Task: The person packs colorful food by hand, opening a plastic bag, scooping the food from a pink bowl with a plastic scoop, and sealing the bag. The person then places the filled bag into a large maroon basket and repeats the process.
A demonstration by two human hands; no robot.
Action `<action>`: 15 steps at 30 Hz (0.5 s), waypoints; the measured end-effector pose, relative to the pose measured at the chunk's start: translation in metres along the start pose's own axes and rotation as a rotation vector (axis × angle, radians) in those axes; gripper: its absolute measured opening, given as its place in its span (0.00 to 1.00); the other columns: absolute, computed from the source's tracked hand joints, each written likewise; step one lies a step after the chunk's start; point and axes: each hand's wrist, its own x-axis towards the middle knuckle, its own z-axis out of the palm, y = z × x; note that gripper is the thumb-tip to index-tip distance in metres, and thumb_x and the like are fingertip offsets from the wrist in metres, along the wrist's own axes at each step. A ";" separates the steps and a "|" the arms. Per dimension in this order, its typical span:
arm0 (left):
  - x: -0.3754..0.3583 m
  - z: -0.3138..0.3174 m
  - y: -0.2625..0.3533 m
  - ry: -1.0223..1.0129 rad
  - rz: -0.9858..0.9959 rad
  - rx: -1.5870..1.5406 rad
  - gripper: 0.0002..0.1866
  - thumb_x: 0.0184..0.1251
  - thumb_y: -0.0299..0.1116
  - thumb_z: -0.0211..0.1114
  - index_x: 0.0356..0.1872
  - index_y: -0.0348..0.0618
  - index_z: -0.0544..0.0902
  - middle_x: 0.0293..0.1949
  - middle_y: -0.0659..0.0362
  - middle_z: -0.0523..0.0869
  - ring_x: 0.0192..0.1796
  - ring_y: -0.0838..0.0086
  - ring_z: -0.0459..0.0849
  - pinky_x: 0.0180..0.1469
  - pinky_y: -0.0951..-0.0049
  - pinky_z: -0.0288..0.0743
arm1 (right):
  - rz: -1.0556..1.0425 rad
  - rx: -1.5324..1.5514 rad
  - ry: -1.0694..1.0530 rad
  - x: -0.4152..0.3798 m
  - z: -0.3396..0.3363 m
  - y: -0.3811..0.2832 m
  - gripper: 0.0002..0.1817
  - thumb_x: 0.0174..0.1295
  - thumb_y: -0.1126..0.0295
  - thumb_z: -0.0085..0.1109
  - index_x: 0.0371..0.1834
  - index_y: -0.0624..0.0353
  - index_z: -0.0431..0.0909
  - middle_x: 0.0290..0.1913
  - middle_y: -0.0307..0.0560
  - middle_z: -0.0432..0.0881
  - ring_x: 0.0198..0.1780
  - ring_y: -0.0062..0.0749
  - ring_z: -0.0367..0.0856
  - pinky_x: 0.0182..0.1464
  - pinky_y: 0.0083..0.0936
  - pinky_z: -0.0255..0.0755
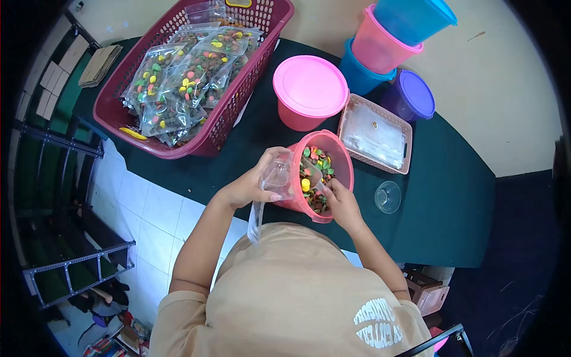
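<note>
My left hand (251,183) is closed on a clear plastic bag (278,174), held at the near left rim of an open pink bucket (344,156). The bag's lower part hangs down in front of my shirt. Inside the bucket lie small colourful pieces (315,159) in brown, green, yellow and pink. My right hand (344,205) reaches over the bucket's right rim, its fingers pinched on a translucent scoop (313,174) that dips among the pieces. Part of the scoop is hard to make out against them.
A maroon basket (223,122) full of filled bags stands at the left. Behind the open bucket is a pink lidded tub (310,86). To the right are a tray of clear bags (375,134), a clear cup (388,197), a purple-lidded tub (415,95) and stacked buckets (389,41).
</note>
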 end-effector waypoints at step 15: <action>0.002 -0.007 0.013 -0.064 -0.042 0.118 0.57 0.34 0.39 0.81 0.69 0.47 0.57 0.65 0.55 0.65 0.70 0.65 0.62 0.72 0.64 0.55 | 0.260 0.863 -0.217 -0.007 0.012 0.003 0.09 0.73 0.63 0.49 0.33 0.51 0.68 0.22 0.28 0.62 0.22 0.12 0.55 0.23 0.15 0.49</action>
